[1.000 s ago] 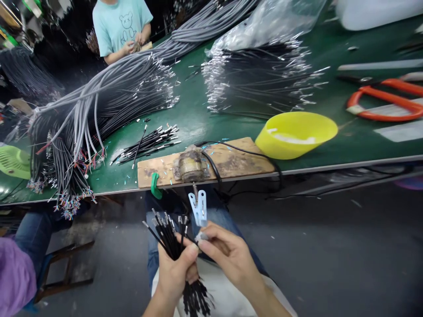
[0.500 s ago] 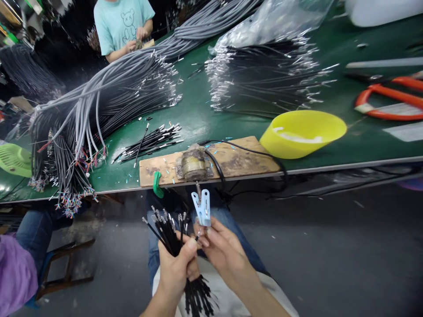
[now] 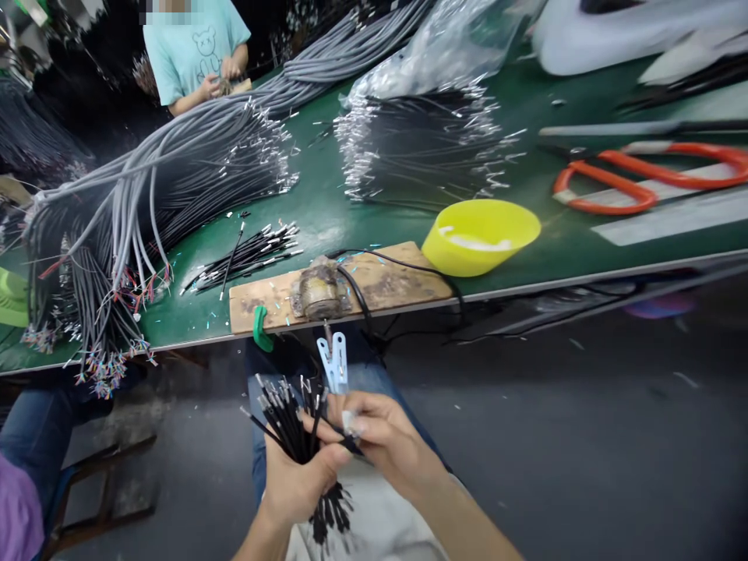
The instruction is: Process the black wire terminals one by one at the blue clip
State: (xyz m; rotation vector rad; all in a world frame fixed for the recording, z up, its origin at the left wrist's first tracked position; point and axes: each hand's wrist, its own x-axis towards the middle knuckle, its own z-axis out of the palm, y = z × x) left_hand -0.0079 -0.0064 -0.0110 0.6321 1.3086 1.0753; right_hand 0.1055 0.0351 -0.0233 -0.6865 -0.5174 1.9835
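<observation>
My left hand (image 3: 298, 479) is wrapped round a bundle of short black cables (image 3: 286, 417), whose silvery stripped ends point up and away from me. Beside it, my right hand (image 3: 389, 444) pinches one black cable (image 3: 349, 446) close to the left thumb; part of it is hidden by the fingers. Just beyond the right fingertips, a light blue clothes peg (image 3: 333, 362) sits on the shaft of a small motor (image 3: 320, 290). That motor is fixed to a wooden board (image 3: 391, 284) at the table's front edge.
A green clamp (image 3: 261, 329) grips the board's left end. Loose short black cables (image 3: 251, 257) lie behind it. A yellow cut container (image 3: 479, 241), red-handled scissors (image 3: 619, 187), grey cable bundles (image 3: 157, 156) and a black cable pile (image 3: 414, 148) cover the green table. Across it, a person (image 3: 199, 58) works.
My right hand has drawn back from the clothes peg towards the bundle, and its cable now lies lower, across by my left thumb. The view has shifted slightly to the right.
</observation>
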